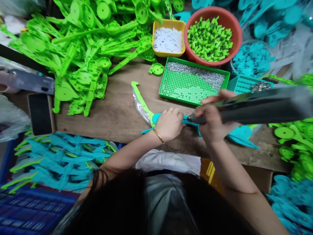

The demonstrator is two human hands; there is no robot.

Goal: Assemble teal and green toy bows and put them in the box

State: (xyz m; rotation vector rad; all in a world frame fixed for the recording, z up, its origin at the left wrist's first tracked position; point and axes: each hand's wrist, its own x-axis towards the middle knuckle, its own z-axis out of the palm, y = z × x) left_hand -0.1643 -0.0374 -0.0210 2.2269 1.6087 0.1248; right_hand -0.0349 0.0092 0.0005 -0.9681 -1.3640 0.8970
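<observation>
On the wooden table, my left hand presses down on a blue and green plastic piece, its fingers closed around the blue body. A curved green arm with a greyish see-through blade-like part sticks out to the upper left of it. My right hand grips a dark electric screwdriver, held nearly level, its back end blurred. The tool's tip meets the blue body just right of my left hand; whether a screw is under the tip I cannot see. Another blue piece lies right of my right wrist.
A green tray of small screws stands beyond my hands. Behind are a yellow box, a red bowl and a teal basket. Green parts heap up left; a phone lies near a blue crate of similar pieces.
</observation>
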